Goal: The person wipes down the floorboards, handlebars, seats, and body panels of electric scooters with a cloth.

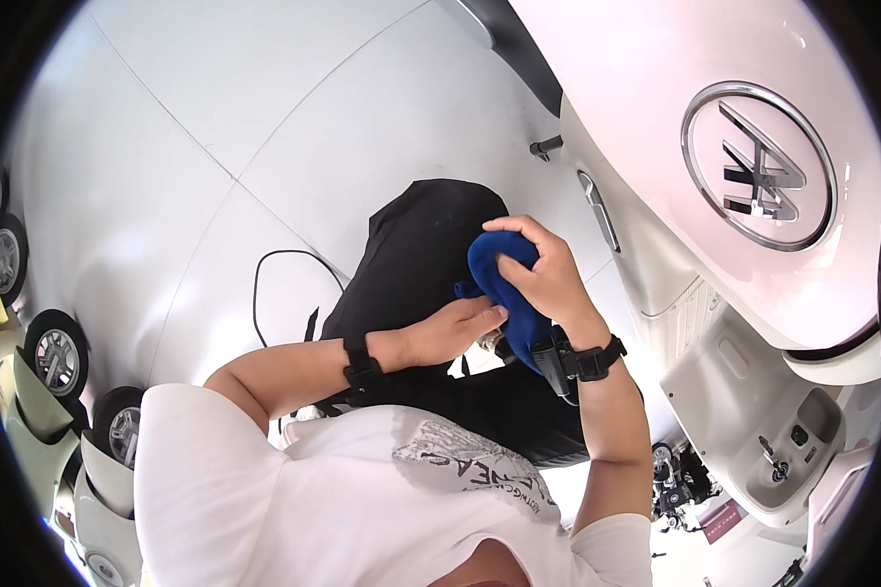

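A soft blue cloth (527, 318) is bunched up between my hands, over my bent legs in black trousers (416, 254). My right hand (550, 279) is closed around its upper part, the thumb pressed on top and the fingers curling over the far edge. From the left, my left hand (450, 331) meets the cloth's near side, its fingertips pinching the edge; some of its fingers are hidden. Both wrists wear black straps. Close by on the right stands a glossy pink scooter (646, 108) with a round chrome emblem (759, 166).
A cream panel with a key lock (775, 468) belongs to the scooter's lower right part. A thin black cable (256, 293) loops over the pale tiled floor (196, 117). Several wheels of other vehicles, one a black-tyred wheel (57, 354), line the left edge.
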A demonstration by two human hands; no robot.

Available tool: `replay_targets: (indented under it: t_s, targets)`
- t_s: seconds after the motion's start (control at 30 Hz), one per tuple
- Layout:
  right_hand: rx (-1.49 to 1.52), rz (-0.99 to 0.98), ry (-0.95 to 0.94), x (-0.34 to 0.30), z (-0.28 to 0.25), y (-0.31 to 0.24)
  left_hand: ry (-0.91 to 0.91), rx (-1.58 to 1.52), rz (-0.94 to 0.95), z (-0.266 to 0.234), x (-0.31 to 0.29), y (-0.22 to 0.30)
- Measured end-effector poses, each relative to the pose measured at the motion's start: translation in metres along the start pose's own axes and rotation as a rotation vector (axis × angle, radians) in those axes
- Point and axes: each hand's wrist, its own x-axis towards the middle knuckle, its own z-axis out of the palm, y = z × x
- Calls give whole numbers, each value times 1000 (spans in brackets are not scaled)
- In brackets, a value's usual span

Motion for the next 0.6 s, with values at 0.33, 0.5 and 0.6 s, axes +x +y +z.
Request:
replay_targets:
  t_s: [0.33,0.5,0.6]
  targets:
    - [-786,-393,-45,76,51,10,-119,-24,-6,-9,-8,-17]
    - [-946,-330,63,86,35,15,-110,-154,-9,-9,-7,-20]
    - [-777,-470,-142,72,69,1,-157,-119,22,-14,-5,-28]
